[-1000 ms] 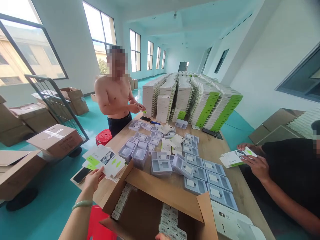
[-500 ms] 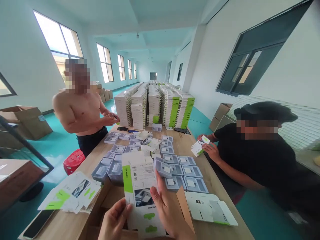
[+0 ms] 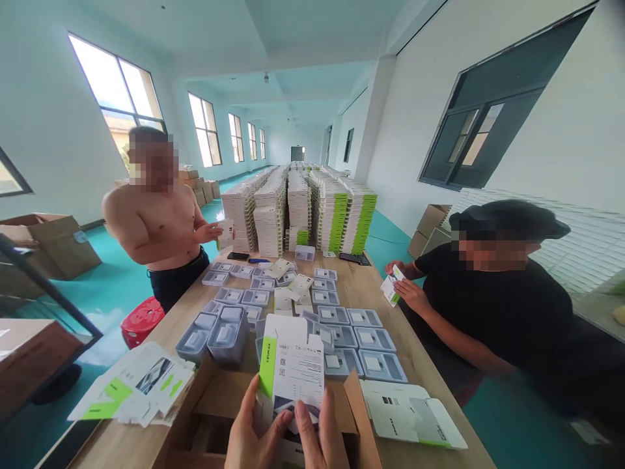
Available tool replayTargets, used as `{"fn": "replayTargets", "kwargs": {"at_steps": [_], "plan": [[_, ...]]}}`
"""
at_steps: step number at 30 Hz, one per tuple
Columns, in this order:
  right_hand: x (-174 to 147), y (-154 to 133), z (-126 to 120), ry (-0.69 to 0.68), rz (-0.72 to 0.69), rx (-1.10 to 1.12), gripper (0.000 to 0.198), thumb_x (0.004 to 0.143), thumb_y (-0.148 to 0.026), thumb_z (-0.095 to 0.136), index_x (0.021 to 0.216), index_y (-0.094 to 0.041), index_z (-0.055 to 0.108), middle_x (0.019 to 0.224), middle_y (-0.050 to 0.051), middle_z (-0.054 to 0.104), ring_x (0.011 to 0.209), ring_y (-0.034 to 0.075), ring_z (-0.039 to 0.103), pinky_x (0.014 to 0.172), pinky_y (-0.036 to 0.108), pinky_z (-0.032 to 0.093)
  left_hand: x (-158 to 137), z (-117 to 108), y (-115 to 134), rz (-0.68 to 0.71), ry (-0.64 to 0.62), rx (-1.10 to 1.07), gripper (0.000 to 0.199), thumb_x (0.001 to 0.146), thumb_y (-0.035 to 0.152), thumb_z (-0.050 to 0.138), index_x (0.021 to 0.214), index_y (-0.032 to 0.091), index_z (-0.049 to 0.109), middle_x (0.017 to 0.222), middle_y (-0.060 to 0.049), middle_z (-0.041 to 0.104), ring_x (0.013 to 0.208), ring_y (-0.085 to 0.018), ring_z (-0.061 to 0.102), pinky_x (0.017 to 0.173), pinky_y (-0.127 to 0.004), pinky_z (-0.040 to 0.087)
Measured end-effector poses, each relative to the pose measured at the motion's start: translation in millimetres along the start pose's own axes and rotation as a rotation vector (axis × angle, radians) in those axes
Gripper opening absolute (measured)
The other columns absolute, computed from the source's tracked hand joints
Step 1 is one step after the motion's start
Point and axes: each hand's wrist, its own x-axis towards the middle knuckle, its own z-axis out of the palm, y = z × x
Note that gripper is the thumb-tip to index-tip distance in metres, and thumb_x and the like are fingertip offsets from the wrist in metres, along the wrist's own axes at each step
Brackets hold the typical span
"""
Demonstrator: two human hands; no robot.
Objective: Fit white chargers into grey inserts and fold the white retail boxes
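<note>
My left hand (image 3: 256,420) and my right hand (image 3: 316,430) are closed on a white-and-green printed carton (image 3: 299,365), one at each side near its lower end. Both thumbs press on its printed front. The carton stands upright with its top flap raised, over an open cardboard box (image 3: 222,394). Just behind its right edge a tilted plastic tray (image 3: 326,335) shows in part. Rows of clear trays with white inserts (image 3: 374,339) lie beyond, with stacked trays (image 3: 227,335) to the left.
Flat cartons lie in a pile (image 3: 131,384) at left and as a flattened carton (image 3: 413,413) at right. Tall carton stacks (image 3: 268,208) stand at the far end. One co-worker (image 3: 168,225) stands at left holding a white card; another (image 3: 508,299) handles a carton at right.
The carton has moved right and lower and turned straighter. My right hand has shifted down along it, and my left hand has come up its left side. The left co-worker now shows a white card.
</note>
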Motion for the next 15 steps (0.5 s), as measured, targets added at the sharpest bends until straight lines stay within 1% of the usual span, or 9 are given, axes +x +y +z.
{"fn": "replayTargets", "kwargs": {"at_steps": [2,4,5,6,8,10,12,13,15], "plan": [[9,-14,-6,0.090,-0.077,-0.112,0.061,0.100,-0.046,0.056,0.156,-0.030,0.039,0.152,0.010,0.054,0.137,0.036,0.055,0.109,0.050,0.053,-6,3,4,0.008,0.031,0.030,0.078,0.066,0.051,0.082,0.131,0.016,0.060,0.119,-0.016,0.079,0.113,-0.037,0.072,0.101,-0.045,0.056],[25,-32,-12,0.188,-0.214,-0.245,0.068,0.099,-0.042,0.058,0.159,-0.026,0.029,0.156,0.015,0.047,0.140,0.037,0.050,0.109,0.056,0.049,-12,5,6,0.043,0.057,0.109,0.069,0.071,0.046,0.078,0.132,0.019,0.061,0.125,-0.013,0.077,0.119,-0.035,0.070,0.104,-0.044,0.054],[34,-42,-17,0.225,-0.309,-0.332,0.067,0.099,-0.040,0.058,0.158,-0.024,0.029,0.153,0.017,0.049,0.138,0.038,0.050,0.108,0.059,0.048,-14,5,7,0.083,0.060,0.161,0.064,0.074,0.043,0.075,0.133,0.021,0.061,0.129,-0.011,0.075,0.122,-0.033,0.068,0.104,-0.042,0.054],[43,-51,-21,0.230,-0.413,-0.421,0.060,0.099,-0.038,0.058,0.153,-0.024,0.035,0.145,0.018,0.055,0.133,0.038,0.054,0.104,0.059,0.049,-16,4,7,0.135,0.059,0.221,0.059,0.077,0.040,0.072,0.133,0.023,0.062,0.132,-0.009,0.074,0.123,-0.031,0.068,0.103,-0.039,0.054],[61,-70,-31,0.127,-0.521,-0.595,0.043,0.096,-0.034,0.064,0.137,-0.025,0.051,0.125,0.014,0.067,0.115,0.035,0.063,0.096,0.054,0.051,-18,-3,5,0.240,0.045,0.356,0.053,0.083,0.035,0.065,0.135,0.029,0.062,0.132,-0.004,0.073,0.119,-0.026,0.069,0.097,-0.034,0.057],[72,-84,-39,-0.016,-0.490,-0.690,0.031,0.088,-0.030,0.076,0.114,-0.025,0.061,0.107,0.009,0.072,0.097,0.032,0.066,0.087,0.049,0.052,-17,-12,0,0.312,0.010,0.486,0.051,0.086,0.033,0.062,0.137,0.034,0.061,0.129,-0.002,0.075,0.115,-0.024,0.071,0.090,-0.031,0.059],[76,-96,-43,-0.126,-0.411,-0.724,0.024,0.080,-0.024,0.083,0.094,-0.025,0.064,0.095,0.005,0.073,0.087,0.029,0.065,0.081,0.044,0.051,-16,-20,-6,0.354,-0.050,0.570,0.053,0.088,0.032,0.062,0.140,0.036,0.060,0.126,-0.002,0.076,0.114,-0.024,0.072,0.085,-0.029,0.060],[76,-101,-43,-0.172,-0.377,-0.725,0.022,0.079,-0.021,0.084,0.086,-0.024,0.064,0.090,0.003,0.072,0.084,0.027,0.065,0.079,0.042,0.051,-16,-22,-9,0.364,-0.080,0.584,0.055,0.087,0.031,0.062,0.142,0.035,0.058,0.125,-0.003,0.076,0.115,-0.025,0.071,0.083,-0.029,0.061],[71,-109,-42,-0.235,-0.328,-0.697,0.022,0.082,-0.018,0.081,0.075,-0.023,0.061,0.081,-0.001,0.071,0.081,0.024,0.064,0.078,0.040,0.049,-18,-21,-15,0.354,-0.115,0.572,0.065,0.083,0.025,0.065,0.146,0.034,0.054,0.126,-0.004,0.074,0.115,-0.026,0.071,0.081,-0.028,0.062]]}}
